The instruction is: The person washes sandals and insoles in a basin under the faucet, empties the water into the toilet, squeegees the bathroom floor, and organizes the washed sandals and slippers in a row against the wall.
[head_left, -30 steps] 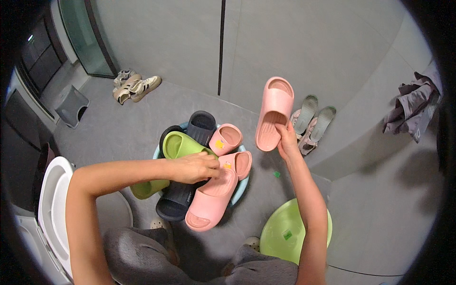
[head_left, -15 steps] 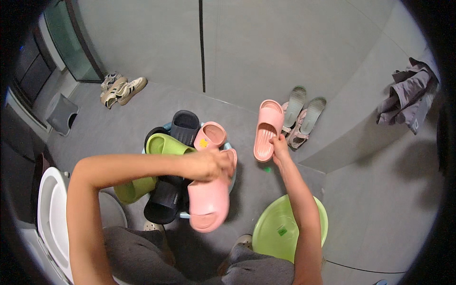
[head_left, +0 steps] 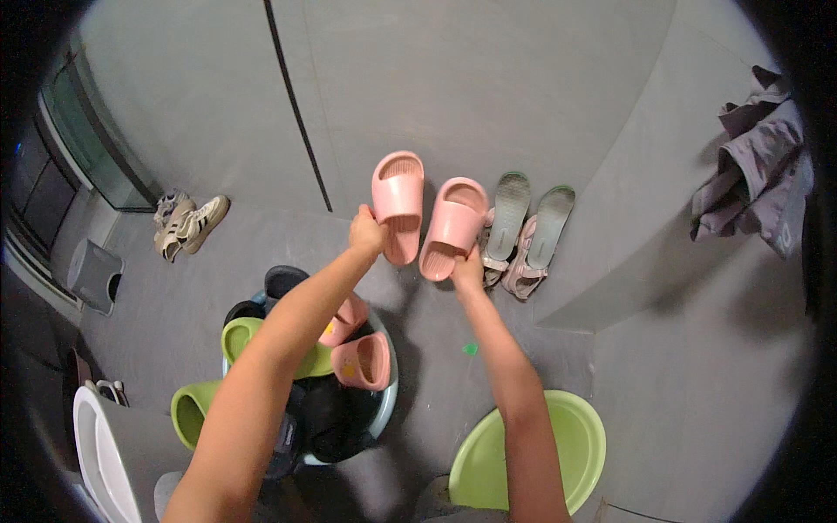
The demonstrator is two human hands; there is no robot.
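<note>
My left hand [head_left: 368, 234] grips a pink slide sandal [head_left: 401, 193] by its heel end, its toe pointing at the far wall. Beside it, to the right, my right hand [head_left: 468, 268] holds a second pink slide [head_left: 459, 214] at the heel. A narrow gap lies between the two slides. Just right of the second one stands a pair of strappy sandals [head_left: 506, 220] with grey-green insoles. Partly behind my left forearm is a pale blue basin [head_left: 384, 414] piled with green, black and smaller pink slides [head_left: 363, 361].
A lime-green basin [head_left: 580, 444] stands near me under my right forearm. White sneakers [head_left: 202, 222] and a grey stool [head_left: 96, 277] are at the far left, a white basin [head_left: 91, 471] at the near left. Grey clothing [head_left: 757, 170] hangs on the right wall.
My left hand has lifted the pink slide from over the blue basin and carried it forward to the right. My right hand has moved its slide closer to the strappy sandals.
</note>
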